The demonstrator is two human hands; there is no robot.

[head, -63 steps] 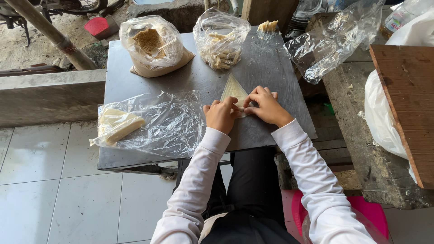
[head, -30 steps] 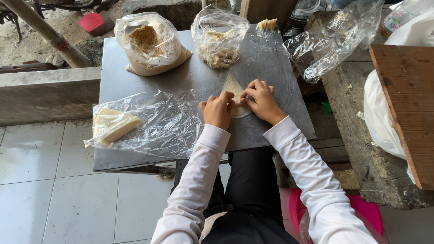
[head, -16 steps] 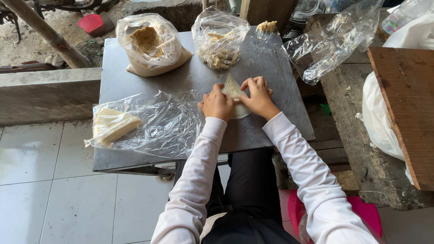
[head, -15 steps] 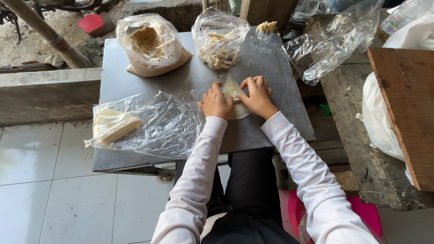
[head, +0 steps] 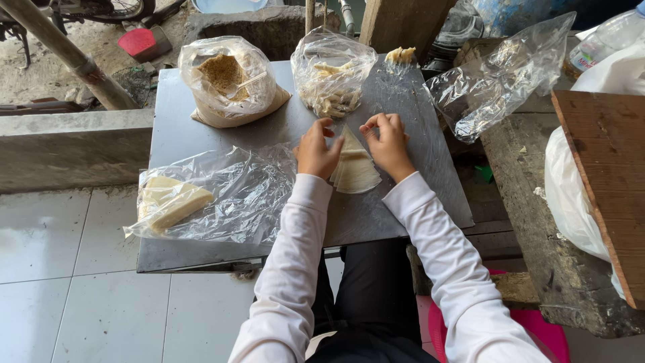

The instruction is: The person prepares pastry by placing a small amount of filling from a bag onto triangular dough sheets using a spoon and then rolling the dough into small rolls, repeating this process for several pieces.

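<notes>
Both hands, left (head: 317, 149) & right (head: 388, 144), pinched the top wrapper of the pastry stack (head: 354, 169) on the tabletop (head: 403, 101); folded pieces already bagged (head: 332, 77), most wrappers left.

Table (head: 396, 222): plain grey metal. Wrapper stack (head: 355, 171): pale cream. Sleeves (head: 295, 255): white. Bagged filling (head: 225, 74): tan-brown. Bags (head: 248, 195): clear plastic. Stool (head: 537, 329): pink.

Left hand (head: 317, 149): knuckles up, fingers curled – thumb towards the right hand.
Right hand (head: 388, 142): fingers bent, tips pinched.
Arms: white sleeves, reaching far, wrists close together.
</notes>
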